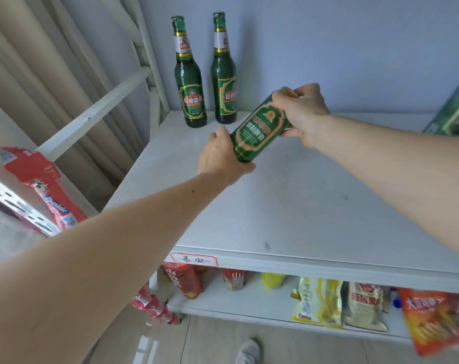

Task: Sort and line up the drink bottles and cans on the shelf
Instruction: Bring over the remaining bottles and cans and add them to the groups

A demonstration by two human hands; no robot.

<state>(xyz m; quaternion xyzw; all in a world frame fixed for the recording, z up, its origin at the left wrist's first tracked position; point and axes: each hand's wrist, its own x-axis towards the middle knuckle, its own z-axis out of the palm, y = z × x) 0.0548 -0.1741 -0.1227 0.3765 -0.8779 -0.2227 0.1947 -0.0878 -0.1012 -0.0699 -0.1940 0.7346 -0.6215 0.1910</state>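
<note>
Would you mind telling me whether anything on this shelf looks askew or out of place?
Only the green can is off: it is tilted in mid-air, gripped by the left hand and right hand, not yet standing. The two green bottles stand upright side by side at the back. No spills visible.

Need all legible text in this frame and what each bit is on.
"经典啤酒": left green bottle body label.
"经典", then cut off: right green bottle.
"特制啤酒": green can, held by left hand and right hand.
Shelf-edge tag: handwritten, unclear.
Snack bags: blurred.
</note>
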